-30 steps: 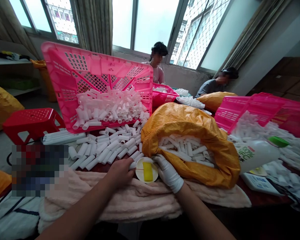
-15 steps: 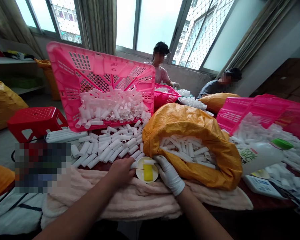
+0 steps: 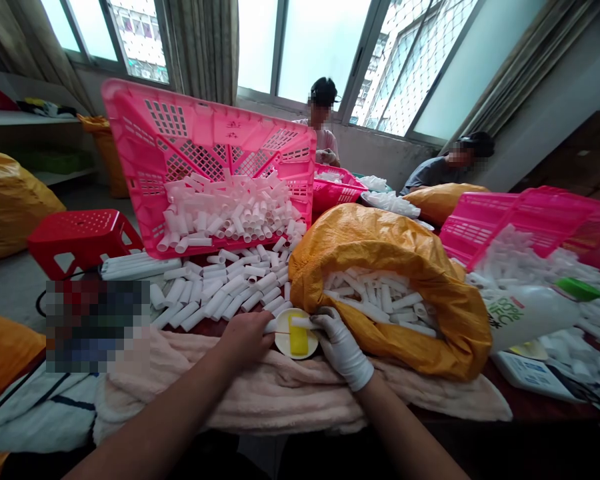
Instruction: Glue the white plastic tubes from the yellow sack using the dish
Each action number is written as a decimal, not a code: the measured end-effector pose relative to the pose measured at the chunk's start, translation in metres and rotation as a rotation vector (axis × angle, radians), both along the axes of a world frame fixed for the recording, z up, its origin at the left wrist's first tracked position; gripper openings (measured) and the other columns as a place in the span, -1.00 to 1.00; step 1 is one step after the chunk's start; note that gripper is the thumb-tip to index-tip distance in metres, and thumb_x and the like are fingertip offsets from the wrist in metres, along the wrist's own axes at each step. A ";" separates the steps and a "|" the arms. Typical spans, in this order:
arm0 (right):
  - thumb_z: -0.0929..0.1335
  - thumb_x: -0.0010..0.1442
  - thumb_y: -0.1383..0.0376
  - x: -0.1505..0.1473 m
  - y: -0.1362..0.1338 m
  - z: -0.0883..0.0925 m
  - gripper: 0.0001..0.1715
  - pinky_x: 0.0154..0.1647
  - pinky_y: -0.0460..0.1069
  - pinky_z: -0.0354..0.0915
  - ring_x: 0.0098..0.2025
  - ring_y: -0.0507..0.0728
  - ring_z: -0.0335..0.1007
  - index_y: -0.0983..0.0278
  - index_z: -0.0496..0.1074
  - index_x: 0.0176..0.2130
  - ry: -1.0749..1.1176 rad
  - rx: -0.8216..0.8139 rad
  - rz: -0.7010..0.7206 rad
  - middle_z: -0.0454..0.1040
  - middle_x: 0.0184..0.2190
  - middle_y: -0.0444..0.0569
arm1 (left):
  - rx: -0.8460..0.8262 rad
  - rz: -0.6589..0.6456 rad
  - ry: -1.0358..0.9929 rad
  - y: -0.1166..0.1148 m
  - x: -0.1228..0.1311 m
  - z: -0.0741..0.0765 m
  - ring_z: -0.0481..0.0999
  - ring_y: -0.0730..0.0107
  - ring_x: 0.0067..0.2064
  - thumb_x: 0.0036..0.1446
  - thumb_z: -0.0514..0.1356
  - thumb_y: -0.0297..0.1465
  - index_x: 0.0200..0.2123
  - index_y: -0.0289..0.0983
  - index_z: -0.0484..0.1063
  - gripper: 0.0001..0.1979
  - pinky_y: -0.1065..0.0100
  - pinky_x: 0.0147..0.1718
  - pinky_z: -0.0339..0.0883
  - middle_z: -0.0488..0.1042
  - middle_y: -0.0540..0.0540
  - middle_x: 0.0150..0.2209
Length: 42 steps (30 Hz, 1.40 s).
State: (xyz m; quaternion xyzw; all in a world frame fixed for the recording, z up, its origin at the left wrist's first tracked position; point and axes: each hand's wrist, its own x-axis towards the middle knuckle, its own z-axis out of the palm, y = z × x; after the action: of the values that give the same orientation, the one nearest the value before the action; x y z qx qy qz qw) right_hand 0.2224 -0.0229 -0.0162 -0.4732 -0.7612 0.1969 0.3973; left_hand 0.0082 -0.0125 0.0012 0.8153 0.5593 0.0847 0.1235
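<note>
Fingers (image 3: 323, 320) pinch a white plastic tube (image 3: 301, 323) level over a round white dish (image 3: 283, 343)

Gloved right hand (image 3: 343, 353) has its fingers clamped on the tube, whose long axis lies nearly level and points left across the dish, just above a yellow sponge (image 3: 299, 339). Bare left hand (image 3: 245, 340) is curled closed around a white tube end (image 3: 270, 326) at the dish's left rim, in line with the first; whether the two are one piece cannot be told. The dish sits on a pink towel (image 3: 280, 393) on the desk (image 3: 555, 410). An orange woven sack (image 3: 380, 247) of white tubes (image 3: 380, 300) lies just right of the gloved hand, and more spill from a tilted pink basket (image 3: 205, 147).
</note>
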 end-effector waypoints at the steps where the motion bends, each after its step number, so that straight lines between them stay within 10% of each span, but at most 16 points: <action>1: 0.26 0.07 0.40 0.000 -0.001 0.001 -0.80 -0.04 0.11 0.22 -0.14 0.16 0.25 0.28 0.37 -0.25 0.003 0.009 -0.003 0.31 -0.21 0.03 | 0.002 0.003 0.001 0.000 0.000 0.000 0.45 0.30 -0.29 -0.01 0.05 -0.29 -0.40 -0.23 0.33 -0.84 0.37 -0.35 0.18 0.47 -0.06 -0.38; 12: 0.20 0.13 0.41 -0.003 0.001 0.008 -0.77 -0.09 0.15 0.25 -0.14 0.18 0.26 0.23 0.40 -0.32 -0.206 0.149 0.007 0.35 -0.21 0.05 | -0.028 -0.006 -0.029 0.000 -0.003 -0.006 0.43 0.31 -0.31 -0.05 0.08 -0.31 -0.42 -0.22 0.36 -0.86 0.38 -0.36 0.18 0.46 -0.05 -0.41; 16: 0.26 0.12 0.36 -0.002 0.000 0.013 -0.82 0.02 0.16 0.19 -0.04 0.16 0.24 0.18 0.36 -0.23 0.112 0.148 -0.051 0.35 -0.13 0.00 | 0.041 -0.048 -0.085 -0.002 -0.004 -0.005 0.41 0.31 -0.28 0.03 0.05 -0.24 -0.42 -0.23 0.37 -0.80 0.36 -0.31 0.17 0.45 -0.06 -0.39; 23: 0.33 0.06 0.16 -0.017 -0.018 0.026 -0.72 -0.39 0.00 0.39 -0.32 0.10 0.39 0.21 0.33 -0.20 0.654 -0.317 -0.023 0.40 -0.20 -0.01 | 0.196 -0.168 -0.206 -0.005 -0.005 0.002 0.37 0.33 -0.25 0.11 0.01 -0.21 -0.25 -0.22 0.34 -0.75 0.31 -0.23 0.11 0.44 -0.05 -0.36; 30: 0.29 0.12 0.33 -0.028 -0.025 0.045 -0.88 -0.02 0.03 0.24 -0.07 0.11 0.30 0.17 0.35 -0.26 0.271 -0.009 0.226 0.38 -0.16 -0.05 | 0.171 -0.218 -0.160 -0.012 -0.001 0.007 0.41 0.32 -0.34 0.10 0.01 -0.20 -0.34 -0.22 0.34 -0.76 0.33 -0.35 0.15 0.45 -0.06 -0.43; 36: 0.15 0.21 0.12 -0.044 -0.021 0.051 -0.64 -0.48 -0.08 0.26 -0.48 0.06 0.34 0.27 0.36 -0.40 0.065 -0.179 -0.069 0.42 -0.52 -0.06 | 0.133 -0.109 0.002 -0.030 0.017 0.024 0.44 0.25 -0.39 0.08 0.00 -0.31 -0.42 -0.29 0.36 -0.78 0.30 -0.40 0.20 0.46 -0.16 -0.47; 42: 0.13 0.21 0.10 -0.046 -0.043 0.048 -0.58 -0.54 -0.11 0.18 -0.58 0.02 0.23 0.27 0.27 -0.53 0.055 -0.129 -0.009 0.33 -0.63 -0.11 | -0.132 -0.230 -0.165 -0.049 0.012 0.037 0.45 0.36 -0.40 0.04 0.02 -0.11 -0.39 -0.23 0.38 -0.68 0.44 -0.50 0.17 0.48 -0.05 -0.42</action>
State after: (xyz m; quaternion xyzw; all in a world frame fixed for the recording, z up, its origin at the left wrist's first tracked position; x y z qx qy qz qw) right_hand 0.1769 -0.0663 0.0323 -0.4955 -0.7337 0.2568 0.3876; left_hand 0.0205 -0.0618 0.0380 0.8543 0.4545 0.0998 0.2315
